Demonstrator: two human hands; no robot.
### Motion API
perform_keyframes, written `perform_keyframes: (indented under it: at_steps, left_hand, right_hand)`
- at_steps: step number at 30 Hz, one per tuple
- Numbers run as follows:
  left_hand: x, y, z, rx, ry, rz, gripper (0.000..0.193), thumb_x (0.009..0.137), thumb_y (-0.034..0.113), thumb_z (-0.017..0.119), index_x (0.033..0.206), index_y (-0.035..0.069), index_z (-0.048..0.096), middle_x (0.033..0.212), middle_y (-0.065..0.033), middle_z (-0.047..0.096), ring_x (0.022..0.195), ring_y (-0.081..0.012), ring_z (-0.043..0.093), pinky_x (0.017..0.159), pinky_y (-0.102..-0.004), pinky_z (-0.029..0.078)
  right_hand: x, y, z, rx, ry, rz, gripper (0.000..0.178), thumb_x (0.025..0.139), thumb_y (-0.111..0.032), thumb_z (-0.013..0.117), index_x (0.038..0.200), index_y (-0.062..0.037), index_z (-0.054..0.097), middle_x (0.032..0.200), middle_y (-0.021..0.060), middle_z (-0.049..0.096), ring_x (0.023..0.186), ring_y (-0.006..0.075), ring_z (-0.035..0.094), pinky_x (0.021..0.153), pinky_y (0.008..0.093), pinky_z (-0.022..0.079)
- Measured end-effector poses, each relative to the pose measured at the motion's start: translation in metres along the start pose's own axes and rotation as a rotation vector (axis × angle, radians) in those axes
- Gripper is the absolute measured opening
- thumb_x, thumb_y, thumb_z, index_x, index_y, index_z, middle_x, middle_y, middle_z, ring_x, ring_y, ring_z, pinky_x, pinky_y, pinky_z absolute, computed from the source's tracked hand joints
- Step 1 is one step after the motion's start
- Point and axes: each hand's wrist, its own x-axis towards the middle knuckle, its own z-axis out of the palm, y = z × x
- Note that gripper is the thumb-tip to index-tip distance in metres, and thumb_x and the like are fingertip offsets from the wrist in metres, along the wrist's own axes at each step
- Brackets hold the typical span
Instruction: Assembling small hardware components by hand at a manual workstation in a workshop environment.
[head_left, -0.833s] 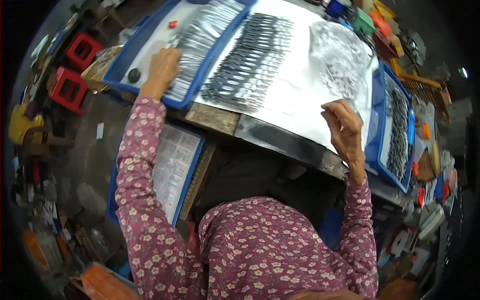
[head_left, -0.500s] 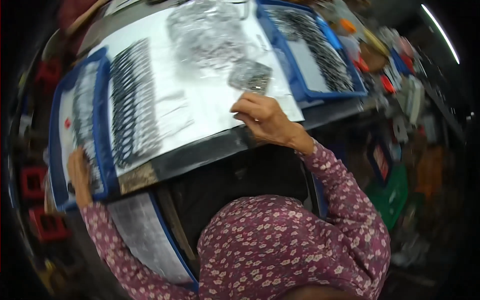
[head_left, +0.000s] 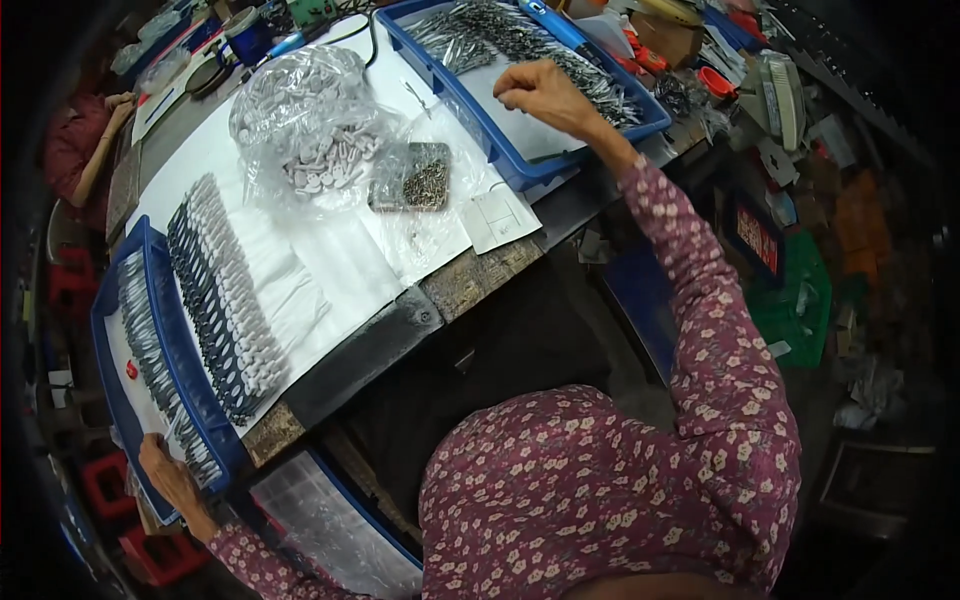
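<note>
My left hand (head_left: 176, 480) is at the near end of a blue tray (head_left: 186, 325) on the left, fingers bent; a thin pale piece shows by the fingertips, but I cannot tell whether it is gripped. Inside that tray lies a row of slim grey-and-dark pieces (head_left: 160, 345) and a small red thing (head_left: 132, 370). My right hand (head_left: 548, 97) hovers over another blue tray (head_left: 478, 130) at the far right, thumb and fingers pinched together; anything in them is hidden. Slim dark and silvery pieces (head_left: 590, 88) are heaped in this tray.
Rows of dark looped pieces with pale ends (head_left: 222, 300) line the white sheet. A clear bag of pale pieces (head_left: 330, 165) and a clear pack of small brass-coloured parts (head_left: 425, 182) lie mid-table. Another person's arm (head_left: 100, 150) rests at the far left. Red stools (head_left: 165, 553) stand below.
My right hand has moved from beside the pack of small parts, right and away from me, over the right tray. My left hand stays at the left tray. The whole view has turned.
</note>
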Motion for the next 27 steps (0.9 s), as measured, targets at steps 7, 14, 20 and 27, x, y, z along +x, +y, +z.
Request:
perform_keyframes:
  at_steps: [7, 14, 20, 27]
  left_hand:
    - [0.002, 0.018, -0.021, 0.124, 0.056, -0.107, 0.021, 0.081, -0.001, 0.040, 0.099, -0.002, 0.052, 0.092, -0.0192, 0.053, 0.089, -0.0341, 0.050, 0.079, -0.0391, 0.039]
    - [0.015, 0.071, -0.066, -0.003, 0.301, -0.216, 0.019, 0.088, 0.009, 0.043, 0.100, -0.002, 0.052, 0.099, -0.0185, 0.055, 0.091, -0.0339, 0.052, 0.081, -0.0361, 0.040]
    - [0.021, 0.108, -0.075, -0.391, 0.433, -0.243, 0.020, 0.091, 0.012, 0.044, 0.102, -0.001, 0.053, 0.096, -0.0091, 0.055, 0.085, -0.0192, 0.052, 0.076, -0.0276, 0.040]
    - [0.033, 0.160, -0.074, -0.607, 0.459, -0.372, 0.019, 0.089, 0.012, 0.050, 0.102, -0.001, 0.054, 0.088, -0.0054, 0.054, 0.079, -0.0123, 0.050, 0.074, -0.0234, 0.040]
  right_hand:
    - [0.060, 0.050, -0.009, -0.576, -0.148, -0.006, 0.014, 0.063, -0.008, 0.051, 0.066, 0.0013, 0.060, 0.065, 0.0163, 0.060, 0.066, 0.0306, 0.060, 0.060, 0.0393, 0.046]
    - [0.100, 0.080, -0.002, -0.865, -0.044, -0.040, 0.014, 0.073, -0.013, 0.053, 0.085, -0.0055, 0.053, 0.084, 0.0177, 0.058, 0.079, 0.0352, 0.059, 0.064, 0.0450, 0.046]
    - [0.106, 0.101, -0.006, -0.849, 0.116, 0.063, 0.020, 0.074, -0.007, 0.056, 0.094, -0.0057, 0.055, 0.091, 0.0174, 0.056, 0.087, 0.0354, 0.057, 0.073, 0.0446, 0.046]
    - [0.122, 0.127, 0.006, -0.816, 0.182, -0.159, 0.024, 0.072, -0.004, 0.055, 0.094, -0.0136, 0.054, 0.083, 0.0128, 0.054, 0.074, 0.0327, 0.057, 0.065, 0.0438, 0.046]
